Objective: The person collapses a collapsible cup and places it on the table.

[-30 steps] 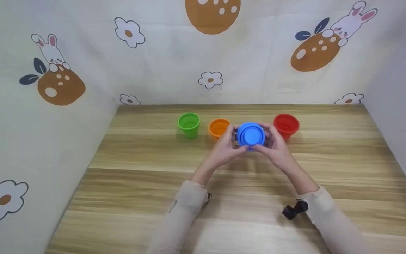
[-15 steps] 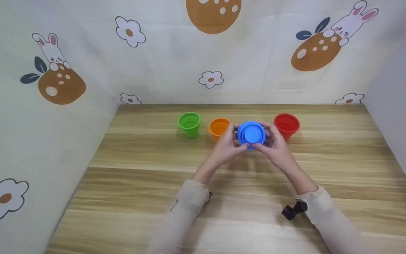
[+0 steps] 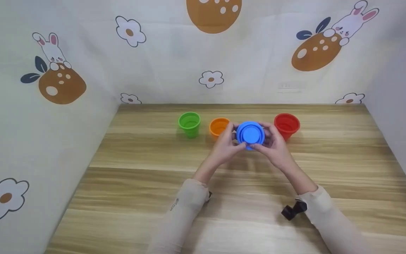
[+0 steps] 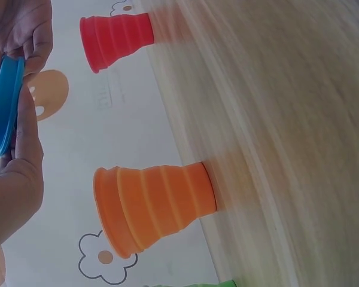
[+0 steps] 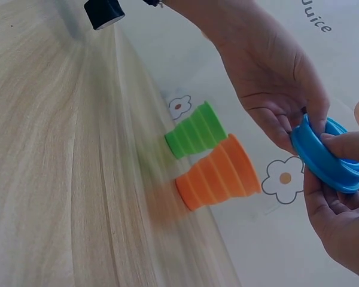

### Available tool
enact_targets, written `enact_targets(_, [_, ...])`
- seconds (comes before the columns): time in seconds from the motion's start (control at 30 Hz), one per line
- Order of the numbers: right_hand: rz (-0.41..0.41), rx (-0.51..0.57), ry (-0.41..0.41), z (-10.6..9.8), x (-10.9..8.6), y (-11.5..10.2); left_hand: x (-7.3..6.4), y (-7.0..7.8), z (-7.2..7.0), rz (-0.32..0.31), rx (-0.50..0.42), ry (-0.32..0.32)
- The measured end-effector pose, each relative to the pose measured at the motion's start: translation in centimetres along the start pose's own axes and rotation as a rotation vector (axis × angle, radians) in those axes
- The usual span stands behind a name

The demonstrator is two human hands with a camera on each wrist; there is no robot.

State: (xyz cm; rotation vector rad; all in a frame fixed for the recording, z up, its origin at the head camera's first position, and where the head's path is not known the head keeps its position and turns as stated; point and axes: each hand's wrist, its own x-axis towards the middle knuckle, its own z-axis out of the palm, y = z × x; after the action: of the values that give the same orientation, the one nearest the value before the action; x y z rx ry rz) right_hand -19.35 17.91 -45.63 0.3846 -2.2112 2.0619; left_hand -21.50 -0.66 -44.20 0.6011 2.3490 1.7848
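Observation:
A blue collapsible cup (image 3: pixel 251 135), folded flat into rings, is held above the table between both hands. My left hand (image 3: pixel 225 144) grips its left side, with the thumb at the near rim. Opposite it, my right hand (image 3: pixel 275 146) grips the right side, its thumb beside the left one. In the right wrist view the flattened blue cup (image 5: pixel 329 155) is tilted, with thumbs over its rim and fingers beneath. Just behind the left hand stands an orange cup (image 3: pixel 219 126); a red cup (image 3: pixel 287 124) is partly hidden behind the right hand.
A green cup (image 3: pixel 189 124) stands upright left of the orange one, near the back of the wooden table (image 3: pixel 136 197). Patterned wall covering (image 3: pixel 164 63) rises behind the table's far edge. A black wrist camera (image 3: pixel 293 210) hangs at the right sleeve.
Both hands keep their grip on the blue cup, which tips and shifts only slightly. The thumbs move a little along its near rim. The other cups stay put.

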Motion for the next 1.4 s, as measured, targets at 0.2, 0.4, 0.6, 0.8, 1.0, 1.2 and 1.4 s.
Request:
enact_targets(0.2, [-0.009,0.016,-0.031,-0.28,-0.1,0.0,-0.12,-0.03,-0.28,-0.006,0.016,-0.004])
enact_targets(0.4, [-0.006,0.039,-0.014,-0.48,0.01,0.03,-0.29,-0.13,-0.48,0.027,-0.03,-0.054])
enact_targets(0.6, [-0.026,0.046,-0.003,-0.57,0.01,0.12,-0.5,-0.02,-0.67,0.033,-0.087,-0.076])
enact_targets(0.8, [-0.051,0.03,0.002,-0.67,-0.08,0.28,-0.45,-0.05,-0.68,0.027,-0.113,-0.056])
enact_targets(1.0, [-0.032,0.005,0.013,-0.78,-0.11,0.36,-0.6,-0.05,-0.62,0.026,-0.102,-0.052])
enact_targets(1.2, [-0.012,-0.01,0.025,-0.87,-0.11,0.34,-0.54,-0.18,-0.76,0.069,-0.064,-0.039])
enact_targets(1.4, [0.011,-0.011,0.027,-0.94,-0.13,0.19,-0.38,-0.4,-0.98,0.132,-0.046,-0.021])
